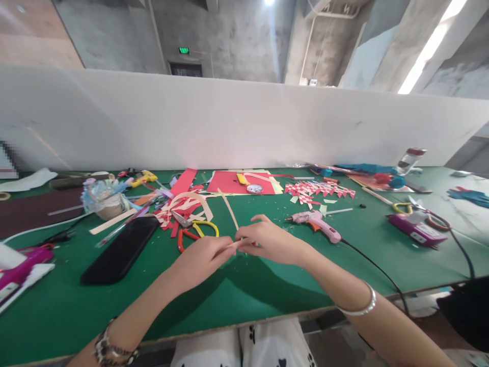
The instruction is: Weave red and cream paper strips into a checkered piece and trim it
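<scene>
My left hand [200,259] and my right hand [267,240] meet over the green table [267,290], both pinching the near end of a thin beige paper strip [228,208] that slants up and away from them. Fingers of both hands are closed on the strip. Just left of my hands lie scissors with yellow and orange handles [193,232] beside a heap of red and beige paper strips [183,206]. A pink glue gun [317,223] lies to the right of my right hand, its black cord running off the table's edge.
A black phone [120,250] lies at the left. Red paper sheets [233,182], a woven red-and-white strip piece [319,189], a purple box [414,228] and a small basket [103,201] are spread further back. A white partition [244,122] closes the far side.
</scene>
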`<action>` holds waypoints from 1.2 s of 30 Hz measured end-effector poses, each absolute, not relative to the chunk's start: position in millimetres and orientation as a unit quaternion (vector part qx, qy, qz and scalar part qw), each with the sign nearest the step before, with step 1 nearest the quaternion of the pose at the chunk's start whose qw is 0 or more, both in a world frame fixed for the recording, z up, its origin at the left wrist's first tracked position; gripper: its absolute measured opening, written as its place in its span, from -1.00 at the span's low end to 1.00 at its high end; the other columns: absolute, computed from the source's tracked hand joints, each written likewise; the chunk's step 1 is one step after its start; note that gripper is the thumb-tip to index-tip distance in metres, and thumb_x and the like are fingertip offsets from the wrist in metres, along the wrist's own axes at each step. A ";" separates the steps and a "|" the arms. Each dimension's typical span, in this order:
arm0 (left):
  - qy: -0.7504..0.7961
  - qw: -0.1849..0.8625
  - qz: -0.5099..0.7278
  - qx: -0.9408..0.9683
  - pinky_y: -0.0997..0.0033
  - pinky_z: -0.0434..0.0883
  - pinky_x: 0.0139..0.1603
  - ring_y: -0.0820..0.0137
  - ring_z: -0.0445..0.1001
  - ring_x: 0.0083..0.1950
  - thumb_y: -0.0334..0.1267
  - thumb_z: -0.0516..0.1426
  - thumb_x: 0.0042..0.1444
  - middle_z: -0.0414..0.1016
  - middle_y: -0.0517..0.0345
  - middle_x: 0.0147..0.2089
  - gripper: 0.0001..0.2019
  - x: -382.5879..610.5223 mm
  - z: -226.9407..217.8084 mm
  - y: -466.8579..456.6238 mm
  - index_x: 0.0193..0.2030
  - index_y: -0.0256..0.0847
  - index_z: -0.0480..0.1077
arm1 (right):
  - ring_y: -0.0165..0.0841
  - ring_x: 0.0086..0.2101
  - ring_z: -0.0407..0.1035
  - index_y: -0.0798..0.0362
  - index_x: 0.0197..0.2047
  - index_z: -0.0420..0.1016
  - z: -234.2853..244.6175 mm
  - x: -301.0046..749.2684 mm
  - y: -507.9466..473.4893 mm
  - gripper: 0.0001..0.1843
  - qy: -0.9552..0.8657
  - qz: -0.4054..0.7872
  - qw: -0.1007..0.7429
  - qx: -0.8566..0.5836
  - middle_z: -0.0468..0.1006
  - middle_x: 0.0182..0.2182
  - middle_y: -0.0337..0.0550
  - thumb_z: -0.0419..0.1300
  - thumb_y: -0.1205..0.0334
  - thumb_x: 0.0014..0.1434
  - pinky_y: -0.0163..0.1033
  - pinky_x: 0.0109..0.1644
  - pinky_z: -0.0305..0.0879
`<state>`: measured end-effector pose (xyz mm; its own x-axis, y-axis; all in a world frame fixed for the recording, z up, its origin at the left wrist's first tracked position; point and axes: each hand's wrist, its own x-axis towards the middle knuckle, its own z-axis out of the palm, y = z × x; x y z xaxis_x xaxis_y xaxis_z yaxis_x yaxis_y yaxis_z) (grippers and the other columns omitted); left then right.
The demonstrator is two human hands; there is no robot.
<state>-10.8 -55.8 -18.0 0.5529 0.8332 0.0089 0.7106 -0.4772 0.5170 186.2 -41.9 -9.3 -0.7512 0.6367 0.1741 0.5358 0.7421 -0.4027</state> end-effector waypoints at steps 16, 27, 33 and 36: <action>0.499 0.308 0.279 0.760 0.57 0.27 -0.56 0.48 0.35 -0.50 0.05 0.05 0.07 0.44 0.22 -0.39 -0.67 -21.1 -23.3 -52.8 -0.27 -0.17 0.41 | -0.52 -0.53 0.25 0.10 -0.34 0.44 -15.5 185.4 -37.8 -0.83 -0.848 0.328 0.232 -0.344 0.43 -0.55 -0.28 0.04 0.30 0.18 -0.42 -0.43 0.12; 0.511 0.261 0.306 0.760 0.55 0.22 -0.54 0.52 0.29 -0.59 0.04 0.03 0.09 0.36 0.27 -0.58 -0.61 -16.5 -29.9 -55.9 -0.55 -0.23 0.34 | -0.48 -0.51 0.30 0.09 -0.30 0.43 -15.4 175.7 -41.3 -0.87 -0.828 0.313 0.259 -0.386 0.47 -0.52 -0.26 0.12 0.23 0.13 -0.40 -0.42 0.16; 0.511 0.281 0.316 0.748 0.54 0.25 -0.54 0.51 0.31 -0.58 0.03 0.05 0.07 0.44 0.24 -0.53 -0.65 -23.3 -27.7 -54.8 -0.44 -0.22 0.42 | -0.51 -0.54 0.28 0.09 -0.39 0.45 -15.2 177.6 -37.1 -0.81 -0.828 0.334 0.251 -0.376 0.47 -0.56 -0.27 0.04 0.28 0.18 -0.41 -0.43 0.14; 0.502 0.329 0.320 0.733 0.54 0.30 -0.52 0.52 0.33 -0.57 -0.01 0.04 0.10 0.53 0.18 -0.40 -0.68 -26.4 -25.2 -55.5 -0.33 -0.21 0.47 | -0.51 -0.53 0.28 0.10 -0.40 0.44 -12.8 181.6 -35.9 -0.79 -0.831 0.333 0.242 -0.375 0.47 -0.53 -0.26 0.01 0.33 0.18 -0.41 -0.42 0.14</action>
